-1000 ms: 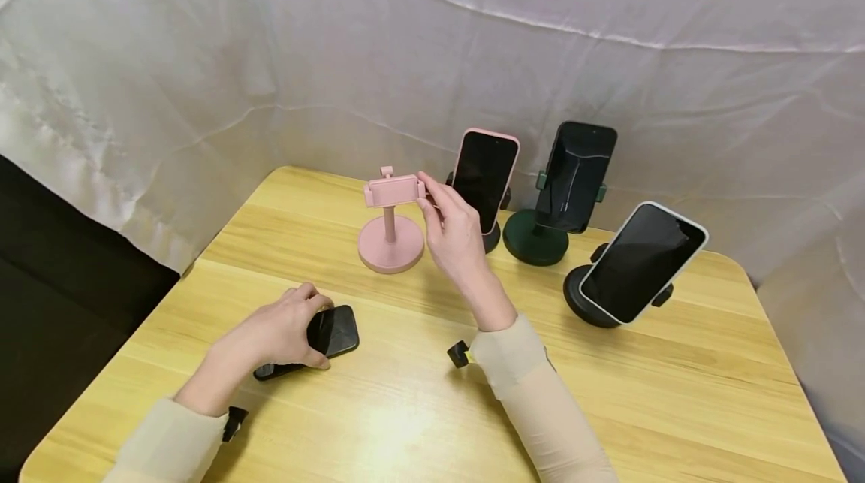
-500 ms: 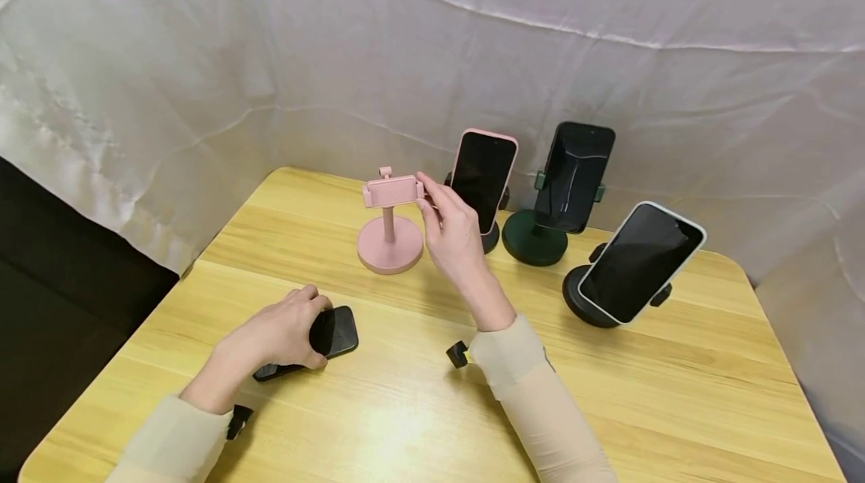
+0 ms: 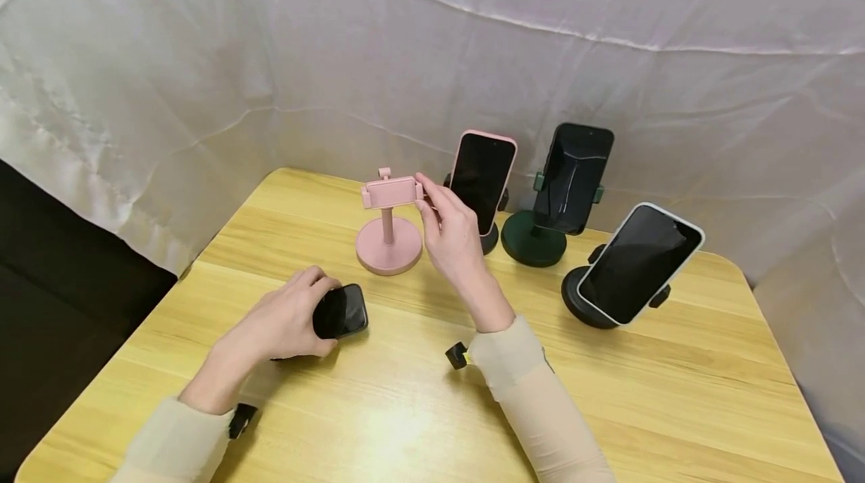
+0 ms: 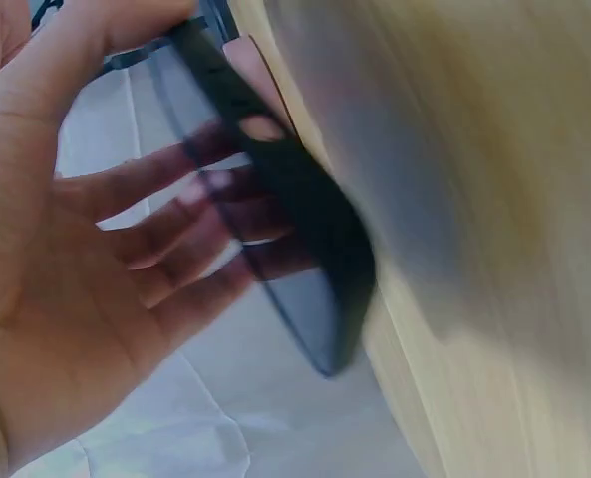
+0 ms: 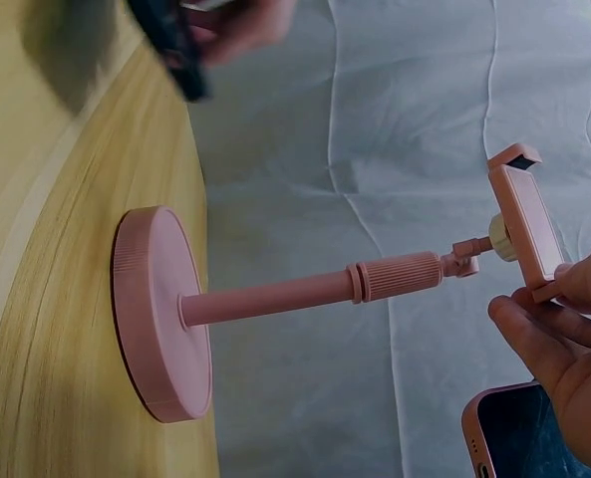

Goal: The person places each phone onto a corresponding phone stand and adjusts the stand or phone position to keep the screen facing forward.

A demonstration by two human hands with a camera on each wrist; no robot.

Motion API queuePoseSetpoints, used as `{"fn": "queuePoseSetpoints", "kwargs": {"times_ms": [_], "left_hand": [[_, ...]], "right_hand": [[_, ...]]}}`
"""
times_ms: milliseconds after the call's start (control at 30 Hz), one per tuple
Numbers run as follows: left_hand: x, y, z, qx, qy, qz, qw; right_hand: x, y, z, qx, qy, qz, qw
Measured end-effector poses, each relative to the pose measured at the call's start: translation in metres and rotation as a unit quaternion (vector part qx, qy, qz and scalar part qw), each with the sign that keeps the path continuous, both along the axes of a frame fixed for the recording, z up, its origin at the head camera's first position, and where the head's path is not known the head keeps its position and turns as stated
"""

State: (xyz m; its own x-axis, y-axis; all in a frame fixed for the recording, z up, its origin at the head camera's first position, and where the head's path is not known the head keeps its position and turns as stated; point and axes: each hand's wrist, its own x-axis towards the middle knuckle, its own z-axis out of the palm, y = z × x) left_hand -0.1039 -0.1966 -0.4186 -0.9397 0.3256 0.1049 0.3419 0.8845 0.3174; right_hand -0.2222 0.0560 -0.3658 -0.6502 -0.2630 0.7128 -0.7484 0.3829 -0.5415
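Note:
A black smartphone (image 3: 343,312) is gripped by its long edges in my left hand (image 3: 287,321). In the left wrist view the phone (image 4: 305,209) is tilted just above the wood, its shadow beside it, with the thumb on one edge and fingers across the other. My right hand (image 3: 454,231) pinches the right end of the clamp on a pink phone stand (image 3: 389,243). From the right wrist the stand (image 5: 275,299) shows a round base, a ribbed post and a clamp (image 5: 529,224) with no phone in it; thumb and fingers hold the clamp's near end.
Right of the pink stand, a pink-cased phone (image 3: 483,175) sits in a black stand, partly behind my right hand. Beyond it are a black phone (image 3: 574,175) in a green stand and a white-edged phone (image 3: 642,261) in a black stand. A grey cloth (image 3: 378,62) hangs behind the table.
My left hand has lifted the black smartphone off the table, its far end now raised and shifted slightly forward. My right hand stays at the pink clamp.

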Motion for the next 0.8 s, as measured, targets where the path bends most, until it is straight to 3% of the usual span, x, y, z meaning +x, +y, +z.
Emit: {"fn": "queuePoseSetpoints", "kwargs": {"times_ms": [133, 300, 533, 800], "left_hand": [[-0.006, 0.005, 0.003, 0.031, 0.089, -0.015, 0.9955], [-0.013, 0.012, 0.012, 0.076, 0.159, -0.013, 0.9843], [-0.020, 0.028, 0.033, 0.132, 0.263, -0.004, 0.9557], [-0.038, 0.054, 0.059, 0.184, 0.331, -0.010, 0.9256]], "right_hand": [[-0.001, 0.000, 0.000, -0.001, 0.004, -0.002, 1.000], [-0.002, -0.001, -0.002, -0.002, 0.007, -0.002, 1.000], [-0.002, -0.001, -0.003, -0.009, 0.014, 0.000, 1.000], [0.001, 0.006, -0.004, -0.009, 0.020, -0.012, 1.000]]}}
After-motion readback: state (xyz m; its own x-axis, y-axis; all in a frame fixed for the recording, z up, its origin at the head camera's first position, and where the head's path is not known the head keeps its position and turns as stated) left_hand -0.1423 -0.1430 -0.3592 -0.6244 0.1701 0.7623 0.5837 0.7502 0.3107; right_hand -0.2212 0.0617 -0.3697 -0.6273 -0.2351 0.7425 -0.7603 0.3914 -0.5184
